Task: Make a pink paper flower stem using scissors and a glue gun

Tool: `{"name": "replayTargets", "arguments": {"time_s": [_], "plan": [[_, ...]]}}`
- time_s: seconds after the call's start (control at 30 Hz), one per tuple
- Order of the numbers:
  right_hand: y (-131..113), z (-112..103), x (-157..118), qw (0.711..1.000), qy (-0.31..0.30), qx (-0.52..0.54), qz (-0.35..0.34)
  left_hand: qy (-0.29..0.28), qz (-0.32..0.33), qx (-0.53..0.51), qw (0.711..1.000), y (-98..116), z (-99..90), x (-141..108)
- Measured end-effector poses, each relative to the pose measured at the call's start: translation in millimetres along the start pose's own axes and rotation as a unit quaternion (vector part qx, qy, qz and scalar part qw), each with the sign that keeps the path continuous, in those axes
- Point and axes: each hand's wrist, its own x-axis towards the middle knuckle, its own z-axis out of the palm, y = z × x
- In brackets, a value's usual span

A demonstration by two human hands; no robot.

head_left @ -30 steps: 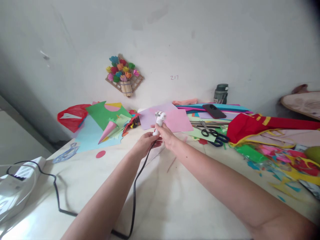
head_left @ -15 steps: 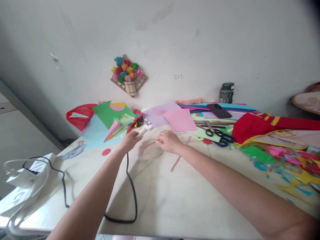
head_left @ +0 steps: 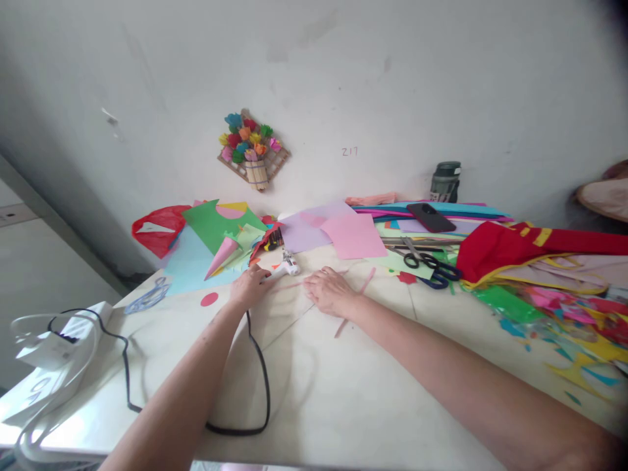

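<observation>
My left hand (head_left: 249, 285) is closed on the handle of a white hot glue gun (head_left: 290, 264), which is down at the tabletop with its nozzle end away from me. A black cord (head_left: 262, 373) runs from below that hand toward me. To the right, my right hand (head_left: 330, 290) is low on the table, fingers bent together over a thin pink paper strip (head_left: 293, 284); the fingertips partly hide it. Another pink strip (head_left: 367, 280) lies slantwise beneath the right wrist, partly covered.
Coloured paper sheets (head_left: 356, 235) and a pink paper cone (head_left: 222, 256) lie along the wall. Scissors (head_left: 426, 261), a phone (head_left: 432, 218), a bottle (head_left: 445, 182) and red cloth (head_left: 490, 252) are at right, with paper scraps. A power strip (head_left: 73, 337) sits at left.
My left hand has lowered the glue gun to the tabletop and shifted slightly toward me. My right hand has moved a little down, flatter over the pink strip.
</observation>
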Motion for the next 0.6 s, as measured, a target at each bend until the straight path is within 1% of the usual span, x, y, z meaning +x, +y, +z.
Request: {"name": "replayTargets", "arguments": {"time_s": [0.03,0.1,0.17,0.2,0.3,0.37,0.43,0.5,0.6], "plan": [[-0.1,-0.3,-0.7,1.000,0.001,0.000,-0.005,0.002,-0.002,0.013,1.000,3.0,-3.1,-1.5],[-0.2,-0.5,-1.6,1.000,0.006,-0.001,-0.011,0.027,0.006,0.035,0.999,13.5,-10.6,-4.3],[-0.3,-0.2,-2.0,1.000,0.011,-0.001,-0.015,0.085,0.037,0.036,0.995,30.1,-17.5,-6.1],[-0.4,0.0,-2.2,1.000,0.013,-0.001,-0.015,0.096,0.054,0.024,0.994,39.9,-19.5,-6.2],[-0.8,0.0,-2.9,1.000,0.017,-0.004,-0.011,0.060,0.071,-0.037,0.995,68.3,-15.6,-3.1],[-0.9,-0.7,-3.8,1.000,0.022,-0.008,-0.009,0.013,0.089,-0.071,0.993,80.7,-6.1,0.9],[-0.9,-1.9,-4.9,0.999,0.034,-0.006,-0.010,-0.017,0.093,-0.076,0.993,86.0,4.6,4.9],[-0.9,-3.3,-5.7,0.999,0.043,-0.002,-0.009,-0.012,0.097,-0.061,0.993,86.2,12.6,7.5],[-0.9,-4.5,-6.5,0.999,0.040,-0.001,-0.010,-0.010,0.087,-0.040,0.995,83.0,16.9,8.2]]}}
